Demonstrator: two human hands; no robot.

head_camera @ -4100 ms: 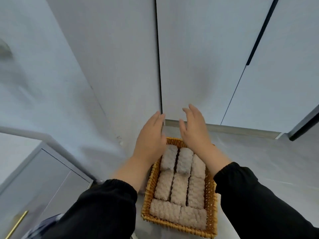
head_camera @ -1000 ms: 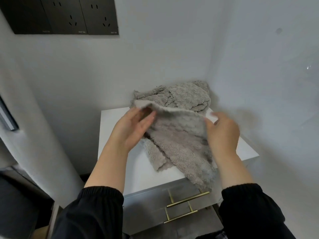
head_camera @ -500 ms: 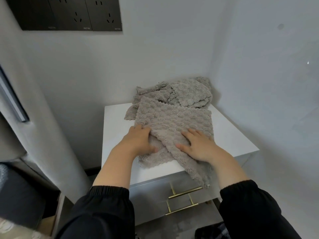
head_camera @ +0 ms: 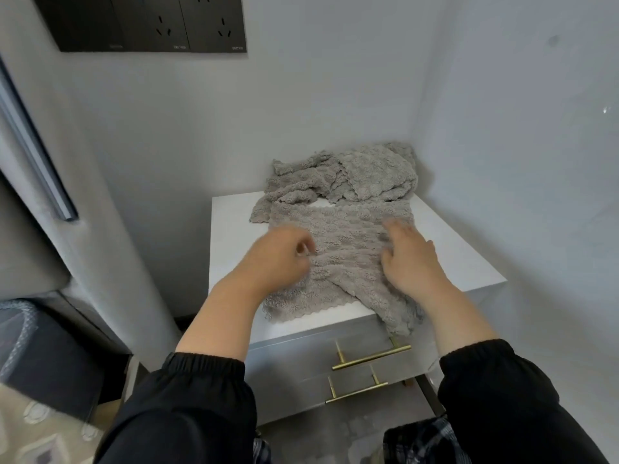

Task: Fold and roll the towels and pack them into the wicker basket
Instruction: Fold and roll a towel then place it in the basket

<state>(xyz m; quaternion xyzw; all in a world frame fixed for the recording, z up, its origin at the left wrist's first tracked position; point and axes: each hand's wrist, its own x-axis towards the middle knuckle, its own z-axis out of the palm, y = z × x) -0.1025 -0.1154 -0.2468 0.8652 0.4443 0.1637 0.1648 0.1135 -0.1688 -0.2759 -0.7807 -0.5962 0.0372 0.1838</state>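
White walls meet in a corner, and a small white counter with two drawers stands there under a dark socket panel. One grey towel lies spread on the top, with its near right corner hanging over the front edge. A heap of other towels sits behind it, touching its far edge. The left hand is blurred, with the fingers curled loosely over the left part of the towel; I cannot tell if it pinches the cloth. The right hand lies flat with the fingers spread on the right part, holding nothing. To do this step well, I think both palms should smooth out the wrinkles first and pull the hanging corner back, so that the fold edges meet straight. No wicker basket is visible, and both drawers are closed, so their contents are hidden.
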